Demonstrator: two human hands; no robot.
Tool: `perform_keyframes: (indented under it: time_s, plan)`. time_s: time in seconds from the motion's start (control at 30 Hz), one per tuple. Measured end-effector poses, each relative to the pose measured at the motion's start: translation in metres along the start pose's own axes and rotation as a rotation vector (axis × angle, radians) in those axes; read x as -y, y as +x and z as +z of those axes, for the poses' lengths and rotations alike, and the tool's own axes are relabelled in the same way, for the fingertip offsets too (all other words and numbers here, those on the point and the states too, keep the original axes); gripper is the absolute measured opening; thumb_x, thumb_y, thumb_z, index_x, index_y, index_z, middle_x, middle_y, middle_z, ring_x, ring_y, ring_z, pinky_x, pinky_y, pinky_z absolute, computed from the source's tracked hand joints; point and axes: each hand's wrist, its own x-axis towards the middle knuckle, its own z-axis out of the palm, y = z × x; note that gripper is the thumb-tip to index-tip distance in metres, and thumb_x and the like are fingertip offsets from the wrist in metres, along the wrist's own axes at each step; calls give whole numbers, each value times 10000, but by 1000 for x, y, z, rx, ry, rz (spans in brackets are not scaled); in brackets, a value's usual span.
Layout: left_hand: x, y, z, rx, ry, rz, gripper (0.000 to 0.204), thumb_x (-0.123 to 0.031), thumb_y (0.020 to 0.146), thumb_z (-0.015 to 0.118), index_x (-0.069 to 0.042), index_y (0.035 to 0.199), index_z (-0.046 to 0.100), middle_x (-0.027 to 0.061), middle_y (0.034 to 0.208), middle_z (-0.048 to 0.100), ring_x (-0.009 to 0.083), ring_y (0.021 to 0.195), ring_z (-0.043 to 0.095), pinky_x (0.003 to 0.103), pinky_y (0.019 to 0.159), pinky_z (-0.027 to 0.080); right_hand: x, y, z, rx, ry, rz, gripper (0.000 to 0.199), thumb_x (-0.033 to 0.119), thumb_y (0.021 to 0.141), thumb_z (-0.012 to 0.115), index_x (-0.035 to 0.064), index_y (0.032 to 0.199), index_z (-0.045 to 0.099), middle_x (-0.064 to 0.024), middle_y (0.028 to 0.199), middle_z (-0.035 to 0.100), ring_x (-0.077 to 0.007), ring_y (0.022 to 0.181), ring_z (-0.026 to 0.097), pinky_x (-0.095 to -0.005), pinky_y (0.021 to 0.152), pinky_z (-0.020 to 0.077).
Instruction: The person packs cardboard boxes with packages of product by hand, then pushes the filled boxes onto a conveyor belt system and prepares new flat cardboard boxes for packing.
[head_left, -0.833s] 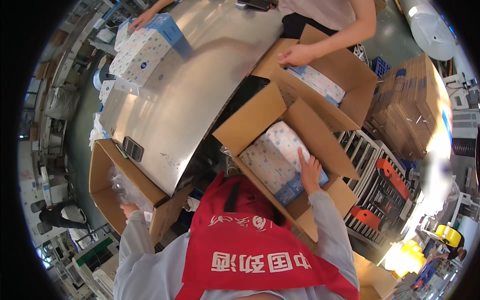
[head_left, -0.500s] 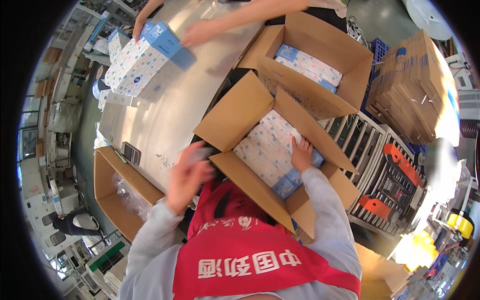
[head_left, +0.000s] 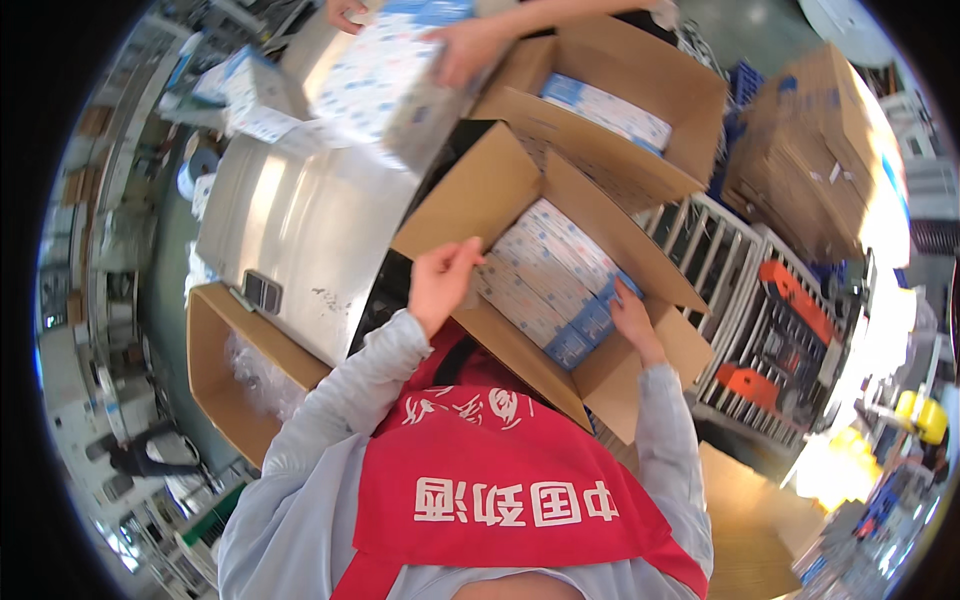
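Note:
In front of me stands an open cardboard carton (head_left: 470,195) with its flaps spread. Packed inside it is a row of white boxes (head_left: 545,265) with coloured dots and blue ends. My right hand (head_left: 634,325) reaches inside at the right, its outstretched fingers touching the blue ends. Over the carton's left edge, my left hand (head_left: 442,285) has its thumb and fingers pinched together; whatever they hold, if anything, is too small to make out. Beyond, a co-worker's hands (head_left: 470,48) grip a block of similar boxes (head_left: 385,75) above the metal table.
A second open carton (head_left: 620,170) with similar boxes stands behind mine. To the right are a roller conveyor (head_left: 690,240) with orange brackets and a stack of flattened cartons (head_left: 795,150). A phone (head_left: 263,291) lies on the metal table (head_left: 300,230), beside a carton of clear plastic (head_left: 255,375).
My left hand has come right to the carton's edge and its fingers have closed. My right hand has shifted to the right side of the boxes. The co-worker's block has moved right.

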Motion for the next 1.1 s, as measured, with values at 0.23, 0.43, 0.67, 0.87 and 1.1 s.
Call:
perform_keyframes:
  time_s: [0.23,0.43,0.67,0.87,1.1]
  plan:
    - [94,-71,-311,-1425,190,-78,588,-497,967,442,58,898,626,153,790,648,285,759,596,414,732,455,73,-53,17,-102,276,-187,316,65,924,558,-13,1230,569,-135,1089,661,-186,976,631,-299,858,495]
    - [250,-176,-369,-1080,639,-1432,893,-708,806,485,-307,1518,126,208,1548,158,517,1370,148,657,1054,174,239,-3,20,-254,260,-554,217,1,907,534,-5,1110,612,-130,1007,637,-230,941,624,-310,801,495]
    - [267,-152,-346,-1620,1070,-420,643,-230,785,675,-83,1359,426,216,1380,416,412,1288,348,557,1026,296,420,26,48,112,31,-1101,214,30,870,580,53,1071,647,-132,1003,633,-304,951,611,-363,827,493]
    - [36,-45,-249,-385,63,397,249,-218,831,676,-91,1045,663,134,1023,627,294,1008,577,380,907,447,453,23,100,525,-193,-1179,285,134,893,574,56,1166,593,-148,1122,601,-330,1026,584,-372,882,476]
    - [-178,-46,-108,1142,-203,1064,651,-377,861,691,-116,1400,436,124,1248,554,210,1126,532,327,929,439,471,-35,34,681,-34,-816,358,158,896,586,51,1237,565,-147,1197,562,-272,1101,562,-342,932,450]
